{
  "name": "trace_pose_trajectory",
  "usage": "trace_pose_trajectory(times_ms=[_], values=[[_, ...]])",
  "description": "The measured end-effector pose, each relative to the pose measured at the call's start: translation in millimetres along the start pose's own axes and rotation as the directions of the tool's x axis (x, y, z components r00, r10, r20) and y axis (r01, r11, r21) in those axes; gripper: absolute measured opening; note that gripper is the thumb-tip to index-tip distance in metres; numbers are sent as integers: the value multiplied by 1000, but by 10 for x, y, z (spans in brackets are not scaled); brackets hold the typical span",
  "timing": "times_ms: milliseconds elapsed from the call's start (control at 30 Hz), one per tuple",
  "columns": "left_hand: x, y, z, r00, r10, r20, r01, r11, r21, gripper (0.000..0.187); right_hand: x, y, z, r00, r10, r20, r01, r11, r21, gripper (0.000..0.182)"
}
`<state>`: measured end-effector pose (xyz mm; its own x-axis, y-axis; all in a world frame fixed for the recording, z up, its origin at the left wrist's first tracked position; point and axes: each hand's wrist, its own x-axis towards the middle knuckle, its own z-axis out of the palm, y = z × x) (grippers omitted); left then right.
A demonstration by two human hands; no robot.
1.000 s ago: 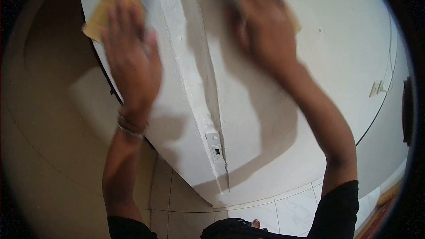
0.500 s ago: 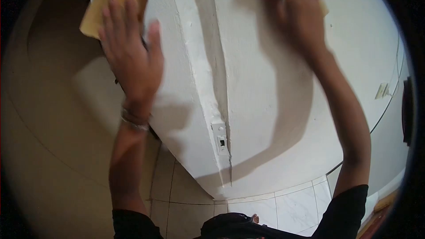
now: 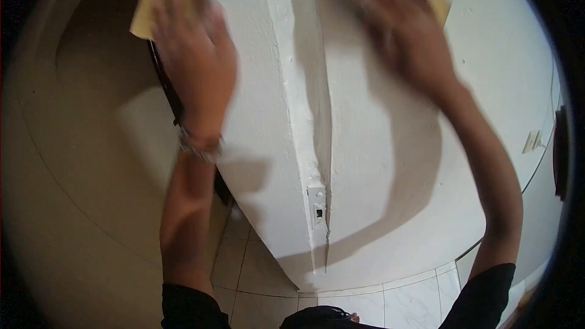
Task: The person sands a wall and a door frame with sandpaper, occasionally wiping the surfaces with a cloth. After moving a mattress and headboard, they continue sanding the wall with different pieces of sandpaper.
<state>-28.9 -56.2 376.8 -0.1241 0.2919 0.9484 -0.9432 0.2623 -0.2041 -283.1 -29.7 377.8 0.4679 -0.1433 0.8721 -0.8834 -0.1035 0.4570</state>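
At the top left, my left hand (image 3: 198, 64) lies over a yellow-tan sheet of sandpaper (image 3: 146, 12) at the edge of the white wall (image 3: 359, 164). Its fingers bend over the sheet and are blurred. A bracelet (image 3: 200, 145) circles that wrist. Up on the right, my right hand (image 3: 405, 33) presses a second yellow-tan sandpaper sheet (image 3: 440, 5) to the wall face, its fingers across the middle of it. Motion smears these fingers too. The upper ends of both sheets are cut off or blurred.
A rough vertical channel (image 3: 298, 85) runs down the wall between my hands, ending near a small switch plate (image 3: 318, 207). A socket with a plug (image 3: 531, 141) is at the far right. Pale floor tiles (image 3: 359, 307) lie below; a dark opening (image 3: 103, 42) is on the left.
The view has shifted, so the wall sits lower and further right. My left hand has slid upward along the wall edge. My right hand's fingers have swung left, showing more of its sheet.
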Motion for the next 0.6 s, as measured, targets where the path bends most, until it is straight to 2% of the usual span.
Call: trace_pose_trajectory(times_ms=[33,67,100,133,167,233,267,300,333,367,400,433,467,500,533,567,600], values=[[-206,138,-77,995,59,80,-63,997,47,39,-173,-185,-98,986,-165,-39,169,972,165,55],[-496,281,-158,976,87,201,-111,988,111,46,-387,-313,-91,952,-290,102,259,935,243,61],[-740,371,-320,933,154,325,-140,988,-66,55,-598,-394,-64,896,-431,111,377,867,325,61],[-826,412,-390,900,209,382,-194,978,-78,59,-667,-430,-47,866,-494,77,453,840,300,55],[-784,364,-358,906,209,368,-196,978,-71,59,-646,-342,-25,864,-498,68,461,840,287,55],[-379,315,-344,912,157,378,-154,987,-38,57,-338,-137,-141,925,-371,83,354,920,168,39],[-166,258,-211,949,141,282,-150,989,10,56,-154,6,-74,984,-177,-8,177,979,102,40],[45,133,-49,974,169,152,-174,985,20,52,51,187,25,994,25,-105,-19,998,55,41],[244,5,73,976,213,51,-216,975,53,48,267,421,103,979,137,-150,-117,984,134,41],[417,-80,114,979,168,116,-180,978,105,49,398,580,120,951,250,-182,-209,954,215,40],[555,38,35,994,90,60,-89,996,-20,47,441,546,23,954,248,-171,-207,952,223,40],[640,139,-4,1000,4,9,-3,989,-150,44,503,427,-109,959,229,-166,-218,972,85,39],[557,92,16,1000,2,15,1,989,-148,44,524,263,-206,964,212,-160,-223,973,-57,40],[397,2,54,997,75,4,-74,992,-106,43,393,-17,-197,940,155,-304,-155,988,25,38],[231,-50,95,989,149,-1,-148,987,-64,42,105,53,102,979,153,-136,-156,988,-14,44],[-1,72,26,991,109,72,-106,993,-43,41,-84,-170,-38,995,-42,-86,41,999,-12,49],[-318,250,-130,987,63,146,-61,998,-17,41,-328,-367,-52,992,-126,5,123,974,189,55]])
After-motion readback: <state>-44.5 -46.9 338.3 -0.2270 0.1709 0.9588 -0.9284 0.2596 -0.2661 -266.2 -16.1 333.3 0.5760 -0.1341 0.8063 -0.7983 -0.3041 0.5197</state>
